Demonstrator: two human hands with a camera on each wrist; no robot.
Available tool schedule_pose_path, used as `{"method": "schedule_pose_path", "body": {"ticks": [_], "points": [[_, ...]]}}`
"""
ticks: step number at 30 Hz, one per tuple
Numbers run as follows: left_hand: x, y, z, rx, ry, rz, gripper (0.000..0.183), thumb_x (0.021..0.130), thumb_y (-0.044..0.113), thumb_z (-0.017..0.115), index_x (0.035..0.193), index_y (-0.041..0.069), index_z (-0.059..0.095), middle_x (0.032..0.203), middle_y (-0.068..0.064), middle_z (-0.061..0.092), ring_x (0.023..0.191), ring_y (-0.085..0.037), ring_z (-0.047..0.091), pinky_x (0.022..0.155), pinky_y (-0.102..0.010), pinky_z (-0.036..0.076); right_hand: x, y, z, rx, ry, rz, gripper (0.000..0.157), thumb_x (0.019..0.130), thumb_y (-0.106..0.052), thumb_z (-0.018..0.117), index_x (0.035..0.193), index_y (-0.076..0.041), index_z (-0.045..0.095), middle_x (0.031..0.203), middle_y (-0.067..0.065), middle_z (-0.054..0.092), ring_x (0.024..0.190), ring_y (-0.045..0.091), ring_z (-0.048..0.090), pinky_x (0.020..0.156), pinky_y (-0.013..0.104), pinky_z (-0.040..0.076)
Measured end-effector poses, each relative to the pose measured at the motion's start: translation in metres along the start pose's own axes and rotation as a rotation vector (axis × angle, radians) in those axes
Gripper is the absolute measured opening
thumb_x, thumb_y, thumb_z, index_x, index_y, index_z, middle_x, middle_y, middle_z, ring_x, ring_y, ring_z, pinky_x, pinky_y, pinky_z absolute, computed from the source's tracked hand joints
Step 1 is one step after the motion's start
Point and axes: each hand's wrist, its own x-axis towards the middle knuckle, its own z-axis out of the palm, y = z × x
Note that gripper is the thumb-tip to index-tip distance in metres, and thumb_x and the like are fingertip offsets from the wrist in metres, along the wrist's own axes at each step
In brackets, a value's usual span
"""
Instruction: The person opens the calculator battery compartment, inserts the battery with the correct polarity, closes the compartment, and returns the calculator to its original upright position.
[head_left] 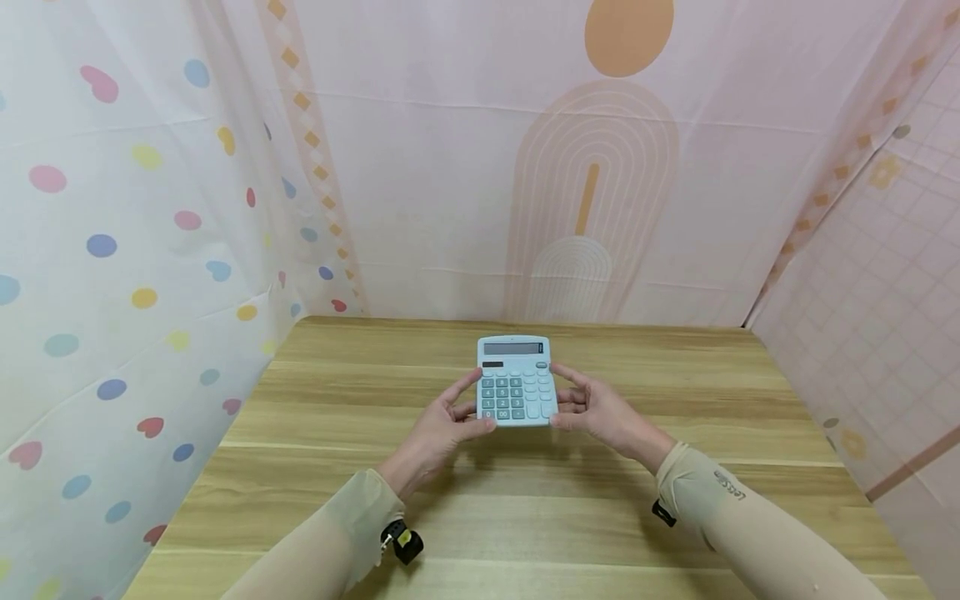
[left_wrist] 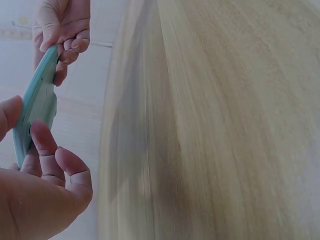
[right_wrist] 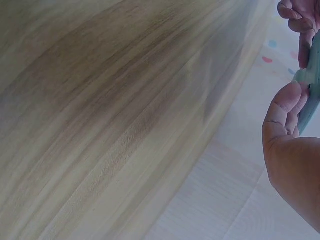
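Note:
A light blue calculator (head_left: 516,382) is held up off the table between both hands, its keys and display facing the head camera. The left hand (head_left: 444,425) grips its left edge, thumb at the lower corner and fingers along the side and behind. On the opposite edge the right hand (head_left: 600,414) grips it the same way, thumb low on the front corner. From the left wrist view the calculator (left_wrist: 40,100) appears edge-on, pinched between thumb and fingers. Only part of it shows in the right wrist view, beside the right hand (right_wrist: 290,135).
A wood-grain table (head_left: 337,517) spreads beneath the hands. Patterned curtains hang behind it (head_left: 420,208) and along both sides, the left one (head_left: 150,275) dotted with coloured hearts and spots. A black strap device (head_left: 405,543) sits at the left wrist.

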Motion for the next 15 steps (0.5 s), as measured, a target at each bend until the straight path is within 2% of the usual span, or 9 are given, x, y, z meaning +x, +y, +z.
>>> {"method": "schedule_pose_path", "body": {"ticks": [7, 15], "points": [[-0.0003, 0.0012, 0.0006, 0.017, 0.001, -0.01, 0.092, 0.092, -0.005, 0.078, 0.166, 0.03, 0.038, 0.144, -0.022, 0.068, 0.113, -0.019, 0.076, 0.094, -0.026, 0.06, -0.0017, -0.0018, -0.0011, -0.083, 0.011, 0.001, 0.09, 0.094, -0.001, 0.079, 0.169, -0.01, 0.031, 0.137, 0.028, 0.07, 0.11, 0.021, 0.071, 0.087, 0.024, 0.061], [-0.0002, 0.0001, 0.0011, 0.038, -0.015, 0.017, 0.093, 0.093, -0.004, 0.077, 0.169, 0.025, 0.033, 0.145, -0.025, 0.066, 0.114, -0.019, 0.075, 0.094, -0.025, 0.06, -0.0024, -0.0028, -0.0007, -0.099, 0.011, -0.008, 0.089, 0.094, -0.002, 0.079, 0.169, -0.01, 0.031, 0.137, 0.027, 0.07, 0.108, 0.02, 0.069, 0.086, 0.023, 0.06]]}}
